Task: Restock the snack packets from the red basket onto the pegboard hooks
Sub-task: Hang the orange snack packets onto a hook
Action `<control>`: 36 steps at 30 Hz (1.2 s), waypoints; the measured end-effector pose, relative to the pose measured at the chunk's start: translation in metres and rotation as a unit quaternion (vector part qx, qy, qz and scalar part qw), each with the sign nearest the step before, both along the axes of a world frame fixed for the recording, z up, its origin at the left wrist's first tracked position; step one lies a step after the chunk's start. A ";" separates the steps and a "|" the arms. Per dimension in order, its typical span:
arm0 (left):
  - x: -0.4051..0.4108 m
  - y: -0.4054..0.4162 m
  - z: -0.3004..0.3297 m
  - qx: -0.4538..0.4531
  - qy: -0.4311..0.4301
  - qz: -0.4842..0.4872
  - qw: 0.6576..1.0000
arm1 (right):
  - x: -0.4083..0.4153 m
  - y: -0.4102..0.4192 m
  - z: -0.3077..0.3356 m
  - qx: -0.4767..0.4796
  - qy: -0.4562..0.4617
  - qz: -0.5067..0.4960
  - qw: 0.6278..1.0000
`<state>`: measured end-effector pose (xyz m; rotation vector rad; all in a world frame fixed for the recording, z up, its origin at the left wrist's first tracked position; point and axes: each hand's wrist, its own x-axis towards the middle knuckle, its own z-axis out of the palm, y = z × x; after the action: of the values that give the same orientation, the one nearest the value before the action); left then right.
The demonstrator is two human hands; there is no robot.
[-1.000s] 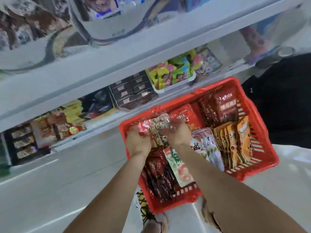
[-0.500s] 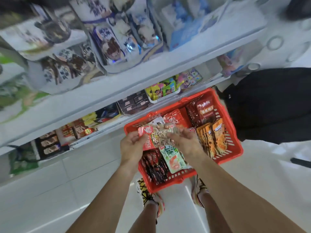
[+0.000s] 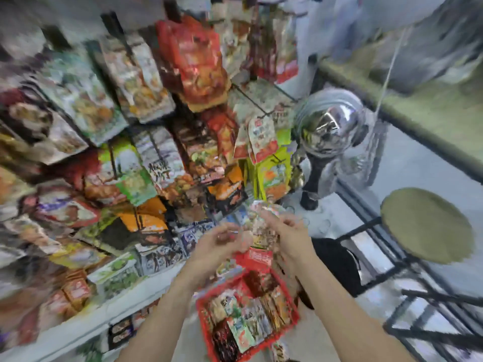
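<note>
Currently: snack packets (image 3: 257,226), blurred, raised above red basket (image 3: 292,318); left hand (image 3: 217,242) and right hand (image 3: 290,232) both grasping them; hanging packets (image 3: 193,61) higher, beyond basket

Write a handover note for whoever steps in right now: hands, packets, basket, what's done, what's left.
Left hand: raised in front of the display, grip on the bunch of snack packets.
Right hand: grip on the same bunch from the other side.
Red basket: on the floor below the hands, with many packets inside.
Pegboard hooks: crowded with hanging packets; the frame is blurred, so a free hook is hard to pick out.
Done: one bunch lifted out of the basket.
Left: hang this bunch, then the rest of the basket.
</note>
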<state>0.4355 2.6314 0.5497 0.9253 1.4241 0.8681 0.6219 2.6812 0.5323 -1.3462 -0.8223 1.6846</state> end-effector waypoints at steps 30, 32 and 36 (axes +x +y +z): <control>0.123 0.306 0.208 0.201 0.060 0.293 0.933 | 0.048 0.287 0.223 0.212 0.015 -0.052 0.976; 0.123 0.314 0.204 0.197 0.059 0.300 0.932 | 0.047 0.293 0.219 0.209 0.010 -0.053 0.976; 0.128 0.324 0.203 0.195 0.049 0.315 0.928 | 0.045 0.303 0.218 0.204 0.004 -0.061 0.977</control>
<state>0.5630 2.9557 0.7523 0.8080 1.7027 1.6505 0.6669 2.9843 0.7506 -1.0803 -0.9974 1.3349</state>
